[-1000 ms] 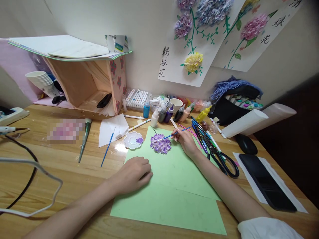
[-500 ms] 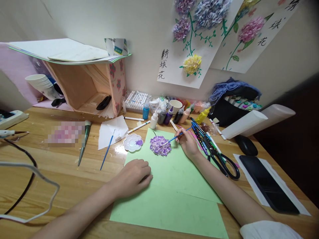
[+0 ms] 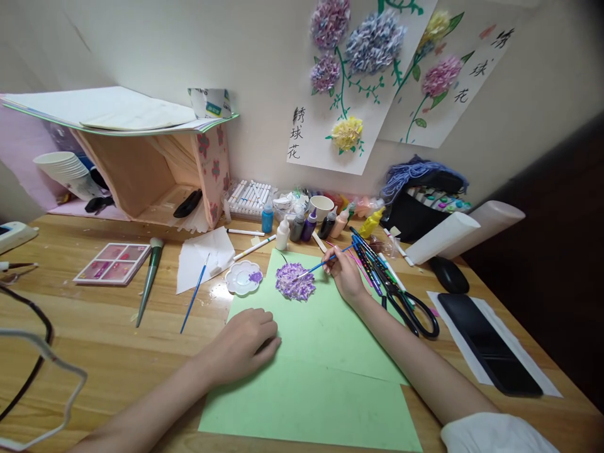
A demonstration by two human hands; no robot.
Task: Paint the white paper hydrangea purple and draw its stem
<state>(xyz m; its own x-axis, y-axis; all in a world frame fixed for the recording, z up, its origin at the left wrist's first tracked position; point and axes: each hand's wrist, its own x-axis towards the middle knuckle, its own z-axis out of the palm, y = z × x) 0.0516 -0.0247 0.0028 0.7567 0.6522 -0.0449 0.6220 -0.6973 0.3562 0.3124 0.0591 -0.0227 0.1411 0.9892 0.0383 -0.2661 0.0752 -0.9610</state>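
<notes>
My right hand (image 3: 345, 274) pinches a thin blue paintbrush (image 3: 317, 268) near its middle. The brush tip meets a purple-and-white ruffled flower (image 3: 289, 290), which sits on light green paper (image 3: 311, 402). My left hand (image 3: 248, 345) rests loosely curled on the left part of the paper, its fingertips tucked out of sight. Just left of the flower stands a white scalloped palette (image 3: 238, 280) with a dab of purple paint. Farther left, a second blue paintbrush (image 3: 193, 299) lies partly on a torn white paper (image 3: 193, 258).
Paint bottles (image 3: 309, 225) and a paper cup (image 3: 322, 206) line the back. Black-handled scissors (image 3: 419, 318) and pens lie right of my right hand, near a phone (image 3: 488, 343). At left are a large brush (image 3: 151, 280), a pink palette case (image 3: 112, 264) and cables (image 3: 70, 412).
The view has shifted, so everything sits a little farther left in it. My hands hold nearly the same places, with the brush tip still at the flower.
</notes>
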